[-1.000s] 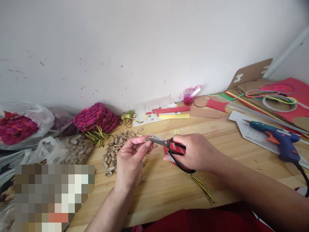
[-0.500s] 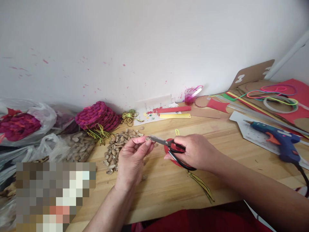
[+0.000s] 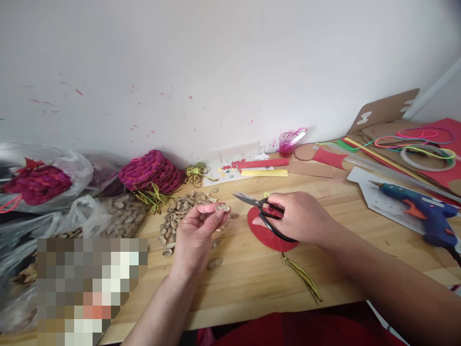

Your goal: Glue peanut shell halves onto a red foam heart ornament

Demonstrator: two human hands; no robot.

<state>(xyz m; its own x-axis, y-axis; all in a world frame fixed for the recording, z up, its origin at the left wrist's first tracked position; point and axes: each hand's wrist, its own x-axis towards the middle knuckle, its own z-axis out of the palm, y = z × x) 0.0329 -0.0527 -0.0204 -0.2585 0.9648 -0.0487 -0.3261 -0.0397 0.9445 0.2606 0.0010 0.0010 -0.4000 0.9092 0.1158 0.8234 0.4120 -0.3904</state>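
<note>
Between thumb and fingers, my left hand (image 3: 196, 235) pinches a peanut shell (image 3: 222, 208). My right hand (image 3: 300, 216) grips black-handled scissors (image 3: 259, 205), their blades pointing left toward the shell but apart from it. Under the scissors lies a red disc (image 3: 257, 230) with a yellow loop at its top and a yellow-green tassel (image 3: 302, 276) at its bottom. Several loose peanut shells (image 3: 215, 263) lie on the table near my left hand. Behind that hand spreads a heap of peanut shells (image 3: 173, 216).
A blue hot glue gun (image 3: 421, 206) rests on a white board at right. Purple-red shell-covered discs (image 3: 153, 173) are stacked at back left, beside plastic bags (image 3: 79, 216). A cup of pink liquid (image 3: 286, 146) stands by the wall. Coloured cords (image 3: 421, 139) lie at back right.
The scissors have drawn back to the right, away from the peanut shell in my left hand. More of the red disc shows now. The camera view has shifted slightly.
</note>
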